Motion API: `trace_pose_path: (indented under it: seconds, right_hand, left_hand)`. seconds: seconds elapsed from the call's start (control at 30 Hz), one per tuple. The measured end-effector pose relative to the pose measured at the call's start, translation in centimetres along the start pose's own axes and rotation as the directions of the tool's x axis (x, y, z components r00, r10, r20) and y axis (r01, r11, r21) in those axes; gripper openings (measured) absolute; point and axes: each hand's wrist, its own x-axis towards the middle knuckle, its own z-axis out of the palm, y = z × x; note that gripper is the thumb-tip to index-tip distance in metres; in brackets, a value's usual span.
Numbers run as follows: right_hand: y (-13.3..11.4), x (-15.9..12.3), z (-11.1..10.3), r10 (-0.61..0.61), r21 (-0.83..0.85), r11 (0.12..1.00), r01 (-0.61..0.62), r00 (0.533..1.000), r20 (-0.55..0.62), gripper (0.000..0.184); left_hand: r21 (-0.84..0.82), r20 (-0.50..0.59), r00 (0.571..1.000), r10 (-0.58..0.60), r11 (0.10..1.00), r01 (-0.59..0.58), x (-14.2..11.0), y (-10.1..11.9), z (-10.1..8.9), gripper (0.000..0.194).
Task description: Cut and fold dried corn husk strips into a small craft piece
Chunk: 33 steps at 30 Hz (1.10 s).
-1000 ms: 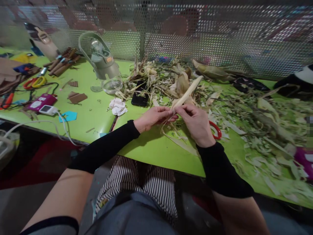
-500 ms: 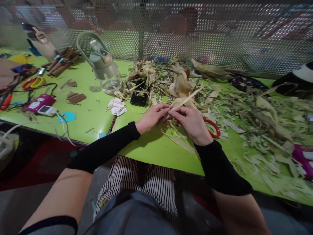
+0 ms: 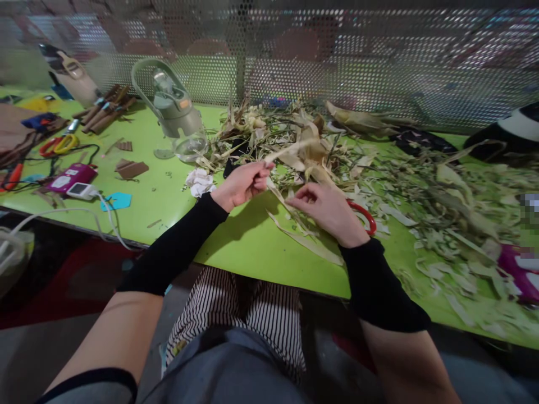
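My left hand (image 3: 241, 183) is raised a little above the green table (image 3: 248, 247) and pinches a pale strip of corn husk (image 3: 288, 148) that runs up and to the right. My right hand (image 3: 326, 209) hovers just right of it, fingers curled, thumb and forefinger pinching the lower end of a thin husk strip (image 3: 280, 200). Both arms wear black sleeves. Red-handled scissors (image 3: 365, 216) lie partly hidden behind my right hand. A heap of husks (image 3: 303, 140) lies just beyond both hands.
Husk scraps (image 3: 446, 224) cover the table's right side. A black phone (image 3: 231, 164) and crumpled white paper (image 3: 199, 182) lie left of my hands. A grey-green device with a clear base (image 3: 172, 106), cardboard pieces (image 3: 131, 167), tools and cables sit at the left. Perforated metal screen (image 3: 337, 67) behind.
My hands have pulled apart: the left one moved up and left with a strip of husk, splitting it from the piece that both hands held together.
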Motion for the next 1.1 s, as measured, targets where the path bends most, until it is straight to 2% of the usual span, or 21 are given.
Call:
trace_pose_path:
  seconds: [0.07, 0.13, 0.23, 0.3, 0.4, 0.47, 0.53, 0.67, 0.77, 0.83, 0.9, 0.93, 1.0, 1.03, 1.1]
  right_hand:
    - [0.2, -0.1, -0.3, -0.010, -0.103, 0.994, 0.023, 0.992, 0.127, 0.046]
    - [0.3, -0.2, -0.6, -0.012, -0.102, 0.994, 0.026, 0.991, 0.134, 0.044]
    - [0.3, -0.1, -1.0, 0.049, 0.146, 0.988, -0.042, 0.998, -0.050, 0.038]
    - [0.4, 0.1, -0.7, 0.126, 0.382, 0.922, -0.060, 0.981, -0.150, 0.037]
    - [0.4, 0.4, 0.3, 0.170, 0.567, 0.821, -0.067, 0.977, -0.131, 0.035]
    - [0.2, 0.5, 1.1, 0.160, 0.561, 0.824, -0.072, 0.981, -0.108, 0.034]
    - [-0.1, 0.6, 1.7, 0.130, 0.498, 0.866, -0.046, 0.982, -0.136, 0.033]
    - [-0.3, 0.7, 2.1, 0.053, 0.331, 0.943, 0.032, 0.968, -0.244, 0.036]
    - [-0.3, 0.6, 1.9, 0.041, 0.250, 0.968, 0.033, 0.957, -0.286, 0.041]
    - [-0.6, 0.3, 1.6, 0.036, 0.180, 0.984, 0.004, 0.975, -0.221, 0.044]
    - [-1.1, -0.1, 1.4, 0.005, 0.055, 0.998, -0.004, 1.000, -0.014, 0.046]
    - [-1.4, -0.3, 1.3, -0.016, -0.019, 1.000, 0.018, 0.993, 0.121, 0.044]
    - [-2.0, -0.6, 1.0, -0.060, -0.129, 0.986, 0.108, 0.942, 0.330, 0.035]
    - [-2.2, -0.7, 0.8, -0.090, -0.152, 0.976, 0.157, 0.923, 0.374, 0.029]
    - [-2.4, -0.8, 0.1, -0.181, -0.148, 0.959, 0.244, 0.921, 0.345, 0.021]
  left_hand:
    - [-0.097, -0.051, 0.997, 0.053, 0.994, -0.058, 0.3, 0.8, -0.3, 0.030]
    - [-0.131, -0.083, 0.993, 0.082, 0.987, -0.092, 0.5, 1.1, -0.4, 0.027]
    - [-0.098, -0.145, 0.979, 0.142, 0.983, -0.157, 0.5, 0.5, -0.1, 0.028]
    - [-0.045, -0.171, 0.971, 0.167, 0.983, -0.177, 0.4, -0.6, 0.3, 0.029]
    - [0.051, -0.083, 0.989, 0.126, 0.991, -0.122, 0.0, -2.6, 1.1, 0.023]
    - [0.090, -0.003, 0.995, 0.096, 0.991, -0.096, -0.2, -3.8, 1.5, 0.019]
    - [0.112, 0.027, 0.998, 0.061, 0.992, -0.063, -0.2, -4.7, 1.8, 0.018]
    - [0.163, 0.030, 0.999, -0.015, 0.987, 0.009, 0.0, -5.6, 1.9, 0.017]
    - [0.229, 0.011, 1.000, 0.007, 0.973, -0.009, 0.4, -5.3, 1.6, 0.022]
    - [0.250, -0.035, 0.995, 0.094, 0.965, -0.083, 0.7, -4.6, 1.2, 0.025]
    - [0.260, -0.092, 0.977, 0.195, 0.951, -0.165, 1.0, -3.6, 0.6, 0.025]
    - [0.273, -0.115, 0.966, 0.234, 0.942, -0.196, 1.2, -3.2, 0.3, 0.024]
    - [0.326, -0.130, 0.953, 0.274, 0.919, -0.220, 1.3, -2.4, -0.2, 0.023]
    - [0.362, -0.117, 0.954, 0.276, 0.906, -0.217, 1.4, -2.2, -0.4, 0.023]
    - [0.443, -0.047, 0.968, 0.245, 0.874, -0.200, 1.3, -2.1, -0.6, 0.025]
